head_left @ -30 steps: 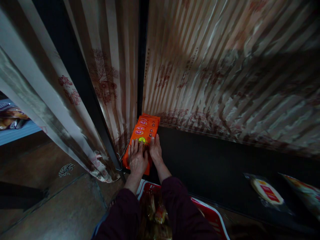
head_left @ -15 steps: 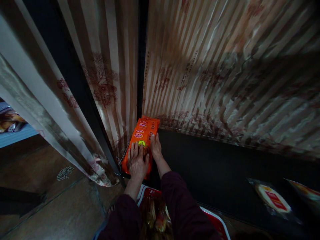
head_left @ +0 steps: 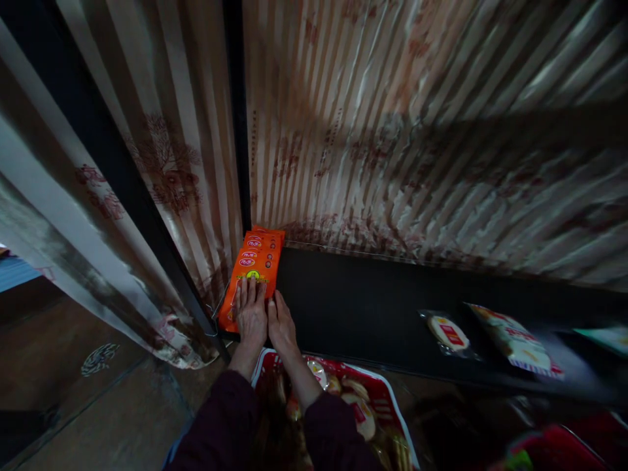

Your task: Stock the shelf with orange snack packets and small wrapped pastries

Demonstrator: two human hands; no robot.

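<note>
Several orange snack packets (head_left: 260,252) lie overlapped in a row at the left end of a black shelf (head_left: 338,294). My left hand (head_left: 252,317) rests flat on the nearest packets, fingers stretched out and a little apart. My right hand (head_left: 282,322) is beside their right edge, its fingers extended along it and its tips near the orange wrapping. Neither hand is wrapped round anything. Part of the packets is hidden beneath my left hand.
Below the shelf stands a red basket (head_left: 390,399) with a white rim, holding wrapped baked goods. A round packaged cake (head_left: 449,332) and a white-and-red bag (head_left: 515,340) lie to the right. Striped curtains (head_left: 314,144) hang behind, and a dark post (head_left: 238,118) rises at the corner.
My right hand has slid back toward me, from on top of the packets to beside their edge. My left hand stays on them. The view has shifted right, showing more of the shelf and basket.
</note>
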